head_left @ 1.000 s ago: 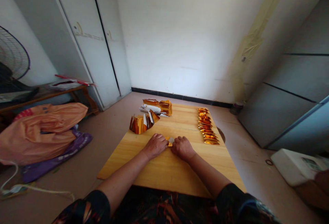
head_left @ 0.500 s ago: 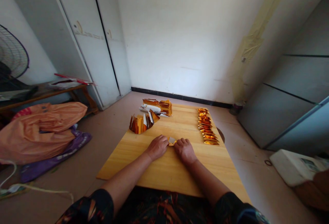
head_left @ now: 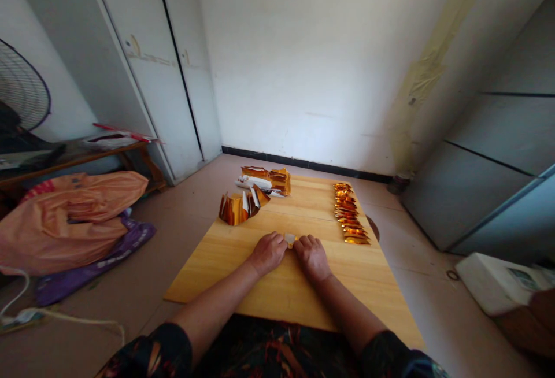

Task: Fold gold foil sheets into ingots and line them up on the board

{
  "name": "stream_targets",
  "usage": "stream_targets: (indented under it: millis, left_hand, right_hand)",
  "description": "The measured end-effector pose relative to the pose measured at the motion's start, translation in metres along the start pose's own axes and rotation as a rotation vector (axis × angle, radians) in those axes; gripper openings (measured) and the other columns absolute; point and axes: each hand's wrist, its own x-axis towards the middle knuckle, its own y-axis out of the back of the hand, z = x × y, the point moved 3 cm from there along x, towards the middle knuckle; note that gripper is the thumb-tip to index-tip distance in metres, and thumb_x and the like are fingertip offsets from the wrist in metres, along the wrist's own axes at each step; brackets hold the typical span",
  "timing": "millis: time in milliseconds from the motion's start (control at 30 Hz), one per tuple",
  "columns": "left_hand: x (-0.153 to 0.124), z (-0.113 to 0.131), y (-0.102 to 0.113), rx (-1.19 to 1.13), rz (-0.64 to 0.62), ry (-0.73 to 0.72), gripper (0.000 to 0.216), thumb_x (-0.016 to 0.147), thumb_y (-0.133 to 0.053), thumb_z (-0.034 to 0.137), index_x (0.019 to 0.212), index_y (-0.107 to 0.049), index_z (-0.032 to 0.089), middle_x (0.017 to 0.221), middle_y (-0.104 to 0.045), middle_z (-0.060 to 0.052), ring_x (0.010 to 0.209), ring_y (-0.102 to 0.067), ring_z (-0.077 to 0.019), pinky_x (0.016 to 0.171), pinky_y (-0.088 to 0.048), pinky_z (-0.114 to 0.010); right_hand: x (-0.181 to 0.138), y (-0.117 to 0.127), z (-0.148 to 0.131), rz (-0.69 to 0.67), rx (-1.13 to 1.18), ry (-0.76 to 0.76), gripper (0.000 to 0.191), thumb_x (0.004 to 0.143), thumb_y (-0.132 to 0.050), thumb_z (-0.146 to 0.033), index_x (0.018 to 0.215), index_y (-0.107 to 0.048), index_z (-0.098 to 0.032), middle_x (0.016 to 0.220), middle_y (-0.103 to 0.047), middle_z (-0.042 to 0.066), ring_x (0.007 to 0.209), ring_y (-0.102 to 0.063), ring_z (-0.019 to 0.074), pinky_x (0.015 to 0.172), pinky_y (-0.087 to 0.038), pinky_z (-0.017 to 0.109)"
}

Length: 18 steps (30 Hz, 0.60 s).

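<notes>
Both hands meet near the middle of the wooden table, gripping one small piece of gold foil paper with a pale grey patch. My left hand is closed on its left end, and my right hand is closed on its right end. Fingertips hide much of the paper. Along the table's right side runs a row of folded gold foil pieces, overlapping one another. Left of my hands stands a curved fan of gold foil sheets with pale backs.
Behind the fan, more gold paper lies with a white wrapper at the table's far edge. On the floor at left are an orange bag and a purple bag. A white box sits at right.
My left hand has shifted slightly down and to the right, closer to my right hand. The paper between them appears a little narrower. The stacks have not moved.
</notes>
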Motion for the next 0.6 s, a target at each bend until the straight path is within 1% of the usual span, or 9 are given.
stream_targets:
  millis: [133,233,333,433,600]
  left_hand:
    - [-0.003,-0.007,0.0,-0.143,0.046,0.0,0.022,0.081,-0.047,0.007,0.088,-0.064,0.018,0.077,-0.063,-0.004,0.077,-0.055,-0.0169,0.074,-0.044,-0.03]
    - [-0.003,-0.014,-0.001,-0.283,0.065,0.084,0.026,0.078,-0.049,0.003,0.09,-0.065,0.019,0.081,-0.066,-0.003,0.081,-0.057,-0.0164,0.076,-0.044,-0.029]
    - [-0.002,-0.019,-0.003,-0.403,0.063,0.19,0.025,0.076,-0.051,0.003,0.089,-0.066,0.019,0.086,-0.068,-0.003,0.086,-0.057,-0.0162,0.08,-0.045,-0.028]
    - [0.003,-0.022,-0.005,-0.459,0.03,0.278,0.025,0.076,-0.052,0.005,0.09,-0.067,0.019,0.09,-0.069,-0.003,0.09,-0.058,-0.0164,0.083,-0.045,-0.028]
    - [0.013,-0.025,-0.01,-0.447,-0.036,0.4,0.027,0.079,-0.051,0.009,0.098,-0.067,0.02,0.096,-0.069,-0.003,0.093,-0.059,-0.0175,0.085,-0.046,-0.028]
  right_hand:
    - [0.001,-0.007,0.006,0.067,0.109,-0.106,0.018,0.091,-0.047,-0.019,0.081,-0.063,-0.019,0.083,-0.059,0.005,0.081,-0.049,0.0172,0.069,-0.032,0.027]
    - [0.002,-0.012,0.01,0.083,0.217,-0.134,0.02,0.091,-0.045,-0.016,0.082,-0.063,-0.019,0.084,-0.06,0.005,0.082,-0.05,0.0167,0.071,-0.035,0.026]
    - [0.004,-0.011,0.013,0.074,0.286,-0.149,0.02,0.089,-0.045,-0.014,0.083,-0.063,-0.019,0.085,-0.061,0.005,0.084,-0.052,0.0163,0.075,-0.037,0.025]
    - [0.007,-0.007,0.015,0.01,0.3,-0.195,0.02,0.088,-0.044,-0.014,0.084,-0.064,-0.018,0.085,-0.062,0.005,0.084,-0.054,0.0153,0.075,-0.037,0.023]
    - [0.015,-0.005,0.02,-0.152,0.297,-0.304,0.018,0.087,-0.045,-0.017,0.089,-0.063,-0.018,0.088,-0.064,0.005,0.079,-0.058,0.0131,0.068,-0.036,0.021]
